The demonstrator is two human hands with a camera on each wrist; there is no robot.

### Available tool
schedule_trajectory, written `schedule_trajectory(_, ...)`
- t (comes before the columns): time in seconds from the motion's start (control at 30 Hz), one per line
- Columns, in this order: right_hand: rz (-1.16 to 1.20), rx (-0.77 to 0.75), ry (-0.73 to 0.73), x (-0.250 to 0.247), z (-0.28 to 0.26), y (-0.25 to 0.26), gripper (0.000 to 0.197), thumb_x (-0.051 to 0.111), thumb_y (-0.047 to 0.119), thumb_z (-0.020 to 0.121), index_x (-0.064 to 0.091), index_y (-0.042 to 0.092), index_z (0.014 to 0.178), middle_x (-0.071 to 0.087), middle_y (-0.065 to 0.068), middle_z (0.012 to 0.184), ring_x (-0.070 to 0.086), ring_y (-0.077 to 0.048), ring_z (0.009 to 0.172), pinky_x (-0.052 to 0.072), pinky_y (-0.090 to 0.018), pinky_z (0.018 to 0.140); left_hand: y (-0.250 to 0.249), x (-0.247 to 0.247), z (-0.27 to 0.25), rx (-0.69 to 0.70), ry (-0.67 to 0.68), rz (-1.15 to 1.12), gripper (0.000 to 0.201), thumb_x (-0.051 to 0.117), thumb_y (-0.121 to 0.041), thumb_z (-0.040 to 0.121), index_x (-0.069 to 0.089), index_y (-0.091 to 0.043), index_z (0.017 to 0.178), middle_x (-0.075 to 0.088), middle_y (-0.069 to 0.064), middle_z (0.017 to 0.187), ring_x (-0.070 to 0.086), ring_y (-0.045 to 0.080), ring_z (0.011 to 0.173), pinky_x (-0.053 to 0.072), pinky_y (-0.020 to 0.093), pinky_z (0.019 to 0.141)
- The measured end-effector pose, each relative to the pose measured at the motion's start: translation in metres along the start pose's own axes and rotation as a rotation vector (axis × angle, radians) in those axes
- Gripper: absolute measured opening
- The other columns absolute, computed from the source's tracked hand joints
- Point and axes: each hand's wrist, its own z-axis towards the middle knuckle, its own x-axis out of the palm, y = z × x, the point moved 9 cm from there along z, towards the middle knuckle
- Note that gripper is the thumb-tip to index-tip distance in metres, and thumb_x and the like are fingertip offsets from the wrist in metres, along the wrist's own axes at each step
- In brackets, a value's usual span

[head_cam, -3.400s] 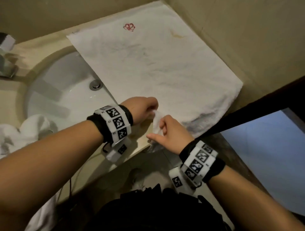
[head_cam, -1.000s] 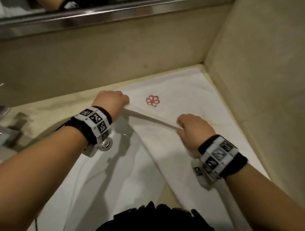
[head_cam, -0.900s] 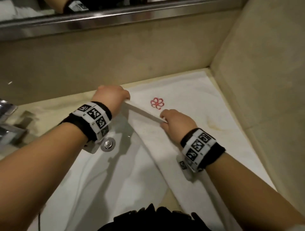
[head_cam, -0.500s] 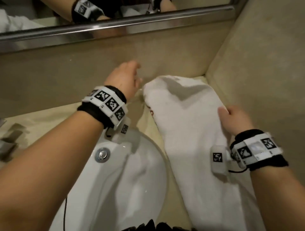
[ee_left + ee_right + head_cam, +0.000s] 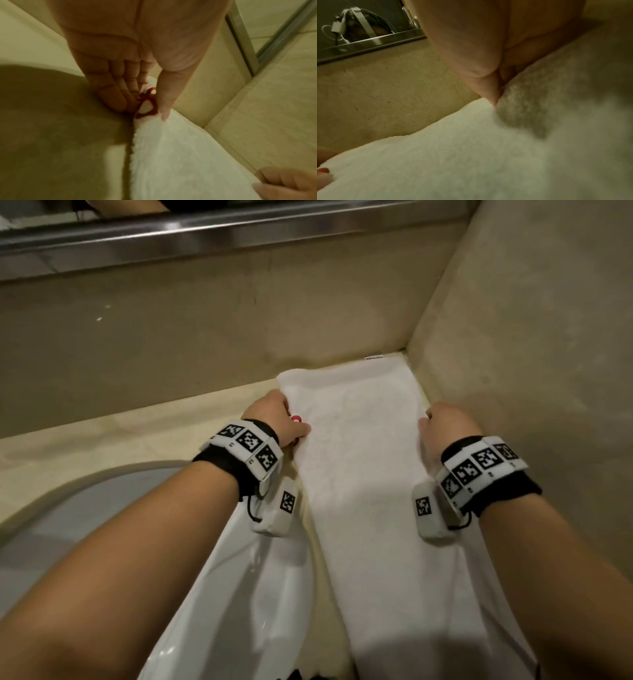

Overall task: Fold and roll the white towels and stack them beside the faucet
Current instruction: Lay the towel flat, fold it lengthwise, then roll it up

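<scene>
A white towel [image 5: 363,474] lies folded into a long narrow strip on the beige counter [image 5: 137,433], right of the sink, its far end in the wall corner. My left hand [image 5: 294,422] pinches its left edge; in the left wrist view thumb and fingers [image 5: 120,100] close on the towel [image 5: 180,155] at a red embroidered logo [image 5: 147,106]. My right hand [image 5: 431,419] grips the right edge opposite. In the right wrist view the right hand [image 5: 498,97] pinches the towel [image 5: 471,155]. The faucet is out of view.
The white sink basin [image 5: 239,577] lies left of the towel under my left forearm. A beige back wall with a steel mirror frame [image 5: 205,231] and a side wall [image 5: 531,337] close off the corner. The towel's near end hangs past the counter's front.
The towel's left half has been folded over to the right, making a narrow strip that now lies flat. My left hand dropped from near the back wall to the strip's left edge.
</scene>
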Motion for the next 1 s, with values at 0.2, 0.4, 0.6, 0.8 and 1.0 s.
schedule_trajectory(0.2,0.001,0.063,-0.015,0.004,0.008,-0.005,0.029,0.035,0.009,0.096,0.048,-0.004,0.117,0.056,-0.024,0.122,0.053,-0.037,0.111,0.043,-0.035,0.085,0.016,-0.002,0.0,-0.044,0.029,-0.129,0.037,0.068,-0.048,0.075,0.045,-0.019,0.073,0.066,0.008,0.089,0.06,0.028,0.081,0.049,0.037,0.076)
schedule_trajectory(0.4,0.094,0.073,-0.034,-0.003,0.017,0.005,0.04,0.038,0.031,0.096,0.047,-0.001,0.119,0.056,-0.023,0.121,0.054,-0.037,0.109,0.034,-0.033,0.073,0.008,-0.016,0.016,-0.023,-0.018,-0.022,0.04,0.05,-0.044,0.089,0.045,-0.012,0.065,0.059,0.007,0.071,0.057,0.03,0.077,0.041,0.031,0.067)
schedule_trajectory(0.6,0.065,0.104,-0.009,-0.007,0.021,0.015,0.035,0.032,0.01,0.097,0.044,-0.002,0.128,0.044,-0.018,0.136,0.046,-0.03,0.124,0.038,-0.035,0.101,0.009,-0.016,0.023,-0.017,0.01,-0.075,0.033,0.051,-0.043,0.089,0.053,-0.01,0.084,0.071,0.015,0.096,0.066,0.032,0.09,0.052,0.041,0.087)
schedule_trajectory(0.8,0.089,0.037,-0.034,-0.005,0.015,0.003,0.04,0.039,0.029,0.095,0.046,0.001,0.123,0.053,-0.02,0.126,0.051,-0.037,0.114,0.042,-0.037,0.088,0.01,0.0,0.011,0.038,0.06,-0.146,0.036,0.069,-0.046,0.074,0.048,-0.019,0.084,0.057,-0.003,0.08,0.056,0.021,0.082,0.045,0.03,0.073)
schedule_trajectory(1.0,-0.009,0.029,-0.011,0.001,0.003,-0.003,0.032,0.04,0.015,0.096,0.045,-0.003,0.123,0.051,-0.022,0.128,0.049,-0.037,0.116,0.041,-0.037,0.092,0.002,-0.004,0.005,0.037,-0.009,-0.023,0.034,0.065,-0.039,0.08,0.05,-0.01,0.088,0.063,0.007,0.088,0.059,0.027,0.09,0.041,0.032,0.07)
